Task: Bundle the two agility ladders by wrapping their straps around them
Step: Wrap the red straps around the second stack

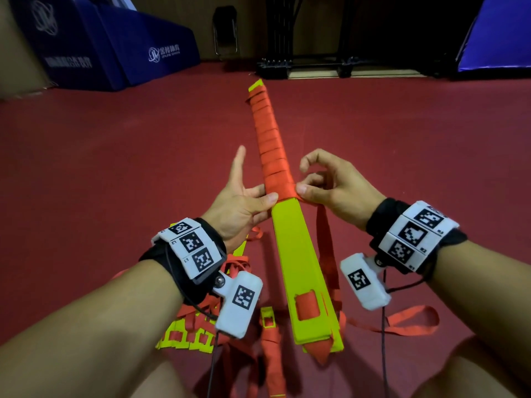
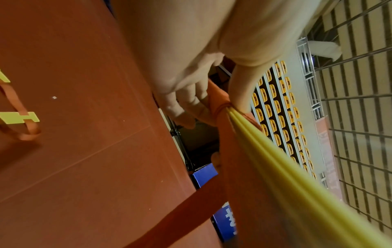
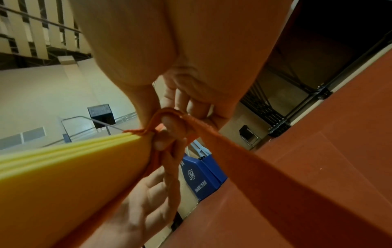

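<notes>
A stack of yellow ladder rungs (image 1: 296, 254) slants up off the red floor, its far half bound in turns of orange strap (image 1: 270, 145). My left hand (image 1: 258, 198) grips the stack at the last turn, thumb on top, index finger sticking up. My right hand (image 1: 304, 192) pinches the strap at the stack's right edge, and the loose strap (image 1: 324, 239) hangs down from it. The wrist views show the same grip (image 2: 191, 104) on the yellow rungs (image 2: 275, 159), and the pinch (image 3: 174, 124) with the strap (image 3: 265, 167) trailing off. A second ladder (image 1: 184, 334) lies loose at the lower left.
Blue padded mats (image 1: 115, 47) stand at the back left and another blue mat (image 1: 500, 38) at the back right. A folding chair (image 1: 225, 30) and a black metal frame (image 1: 316, 64) line the far wall. Loose orange strap (image 1: 402, 320) trails on the floor to my right.
</notes>
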### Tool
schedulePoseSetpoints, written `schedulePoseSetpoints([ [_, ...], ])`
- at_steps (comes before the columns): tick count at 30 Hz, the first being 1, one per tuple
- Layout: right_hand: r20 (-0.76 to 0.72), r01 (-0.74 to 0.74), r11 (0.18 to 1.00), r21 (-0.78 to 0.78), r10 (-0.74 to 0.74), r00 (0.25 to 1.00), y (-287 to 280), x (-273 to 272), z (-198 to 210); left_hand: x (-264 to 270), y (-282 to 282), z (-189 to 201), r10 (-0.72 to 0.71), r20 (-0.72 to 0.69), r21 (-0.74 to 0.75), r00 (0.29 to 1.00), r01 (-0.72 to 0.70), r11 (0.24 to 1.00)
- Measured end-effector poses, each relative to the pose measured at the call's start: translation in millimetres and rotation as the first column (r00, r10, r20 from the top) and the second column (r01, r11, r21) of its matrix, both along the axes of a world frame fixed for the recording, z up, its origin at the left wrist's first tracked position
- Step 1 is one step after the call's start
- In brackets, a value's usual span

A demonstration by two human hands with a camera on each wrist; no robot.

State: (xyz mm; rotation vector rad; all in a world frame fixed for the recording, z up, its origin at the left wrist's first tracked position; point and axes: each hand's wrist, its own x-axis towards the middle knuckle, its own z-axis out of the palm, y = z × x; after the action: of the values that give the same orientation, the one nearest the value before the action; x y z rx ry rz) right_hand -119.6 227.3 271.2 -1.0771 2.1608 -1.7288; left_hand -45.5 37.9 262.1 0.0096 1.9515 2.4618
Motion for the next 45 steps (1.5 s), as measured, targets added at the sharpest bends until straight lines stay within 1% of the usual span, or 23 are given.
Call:
schedulePoseSetpoints([
  [2,0.028,-0.033,0.997,-0.070,0.035,0.999,-1,1,1,2,3,4,-0.063,-0.028,-0.001,0.998,0.063,0.998],
  [3,0.022,-0.039,0.996,-0.082,0.041,0.999,-2,1,2,4,6,6,-0.066,-0.027,0.021,0.997,0.067,0.998],
  [6,-0.011,-0.023,0.997,-0.080,0.022,1.000,-6,4,2,8,12,10,-0.036,0.004,0.128,0.999,0.035,0.991],
  [9,-0.066,0.028,0.999,-0.043,-0.031,0.997,-10,4,1,15,16,16,-0.048,0.040,0.168,0.998,0.040,0.985],
  [11,-0.089,0.041,0.999,-0.021,-0.043,0.995,-12,4,5,15,17,16,-0.022,0.047,0.221,0.999,0.011,0.975],
  [15,-0.032,-0.011,0.999,-0.053,0.009,0.999,-13,2,8,5,11,6,0.039,0.077,0.344,0.996,-0.064,0.937],
  [16,-0.048,-0.022,0.998,-0.064,0.019,0.999,-13,4,7,3,9,4,0.040,0.084,0.356,0.996,-0.067,0.932],
  [17,-0.090,-0.031,0.999,-0.043,0.027,0.996,-12,6,4,3,8,4,0.036,0.082,0.358,0.996,-0.063,0.932],
  [19,-0.302,0.003,0.995,0.100,0.027,0.953,-12,13,2,4,9,4,0.051,0.089,0.305,0.995,-0.076,0.949],
  [20,-0.355,0.010,0.991,0.130,0.037,0.934,-12,15,3,5,10,4,0.059,0.101,0.260,0.993,-0.084,0.962],
  [22,-0.344,-0.015,0.997,0.080,0.041,0.938,-15,18,7,6,13,2,0.052,0.117,0.170,0.992,-0.072,0.983],
  [25,-0.370,0.034,0.999,0.020,-0.025,0.929,-20,15,7,6,15,-3,0.067,0.133,0.047,0.989,-0.074,0.996],
  [27,-0.346,0.099,0.994,0.054,-0.074,0.935,-22,14,8,5,17,-4,0.057,0.144,0.008,0.988,-0.058,0.998],
  [29,-0.289,0.154,0.983,0.102,-0.119,0.950,-19,12,9,5,19,-3,0.013,0.165,-0.046,0.986,-0.006,0.999],
  [31,-0.259,0.228,0.966,0.119,-0.191,0.947,-15,10,9,6,21,-4,-0.016,0.195,-0.112,0.981,0.038,0.993],
  [33,-0.212,0.252,0.960,0.122,-0.223,0.951,-11,8,9,5,19,-4,0.019,0.204,-0.210,0.979,0.024,0.977],
  [36,-0.147,0.232,0.967,0.106,-0.215,0.965,-9,6,8,-3,8,-9,0.140,0.135,-0.388,0.981,-0.077,0.919],
  [38,-0.121,0.212,0.973,0.095,-0.200,0.972,-10,7,9,-6,3,-12,0.157,0.042,-0.482,0.987,-0.118,0.868],
  [39,-0.108,0.203,0.976,0.078,-0.194,0.975,-10,7,9,-6,2,-13,0.152,-0.007,-0.505,0.988,-0.134,0.853],
  [40,-0.094,0.192,0.980,0.057,-0.187,0.978,-10,7,10,-6,2,-13,0.151,-0.049,-0.508,0.987,-0.155,0.847],
  [41,-0.079,0.185,0.982,0.046,-0.181,0.980,-11,7,10,-5,5,-12,0.139,-0.090,-0.485,0.986,-0.166,0.859],
  [43,-0.055,0.142,0.989,0.048,-0.140,0.989,-13,10,9,-5,10,-10,0.062,-0.140,-0.405,0.988,-0.114,0.907],
  [45,-0.021,0.087,0.995,0.042,-0.087,0.996,-16,12,7,-6,11,-13,-0.003,-0.140,-0.366,0.990,-0.049,0.929],
])
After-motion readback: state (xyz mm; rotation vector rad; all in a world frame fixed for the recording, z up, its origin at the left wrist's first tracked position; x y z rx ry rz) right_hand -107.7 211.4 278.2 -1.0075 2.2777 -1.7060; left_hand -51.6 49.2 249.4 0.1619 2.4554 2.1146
